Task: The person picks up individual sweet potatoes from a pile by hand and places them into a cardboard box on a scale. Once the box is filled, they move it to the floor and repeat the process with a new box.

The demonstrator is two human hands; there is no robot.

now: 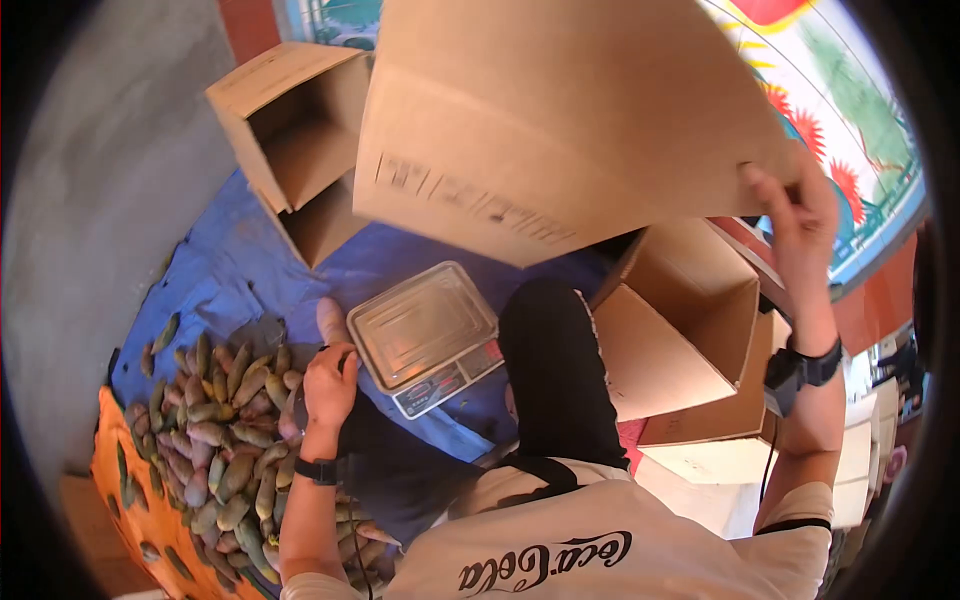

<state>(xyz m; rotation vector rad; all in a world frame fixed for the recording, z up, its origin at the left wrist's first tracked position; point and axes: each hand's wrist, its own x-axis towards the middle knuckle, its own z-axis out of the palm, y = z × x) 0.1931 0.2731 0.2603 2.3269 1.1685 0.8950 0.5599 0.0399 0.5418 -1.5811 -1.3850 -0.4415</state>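
A large cardboard box [560, 110] with printed marks is held up in front of me, slightly blurred. My right hand [795, 205] grips its right edge between thumb and fingers. My left hand [330, 385] is low, by my left leg, its fingers curled; whether anything is inside is hidden. Close to that hand, a digital scale [440, 383] with a metal tray [423, 325] on top rests on the blue sheet [390, 250]. A heap of long root vegetables [235, 440] lies to the left of my left hand.
Open cardboard boxes stand at the upper left [310, 130] and on the right [690, 310]. An orange cloth [130, 500] lies under the heap's left side. A grey wall [100, 150] bounds the left, and a colourful painted surface [860, 110] stands behind.
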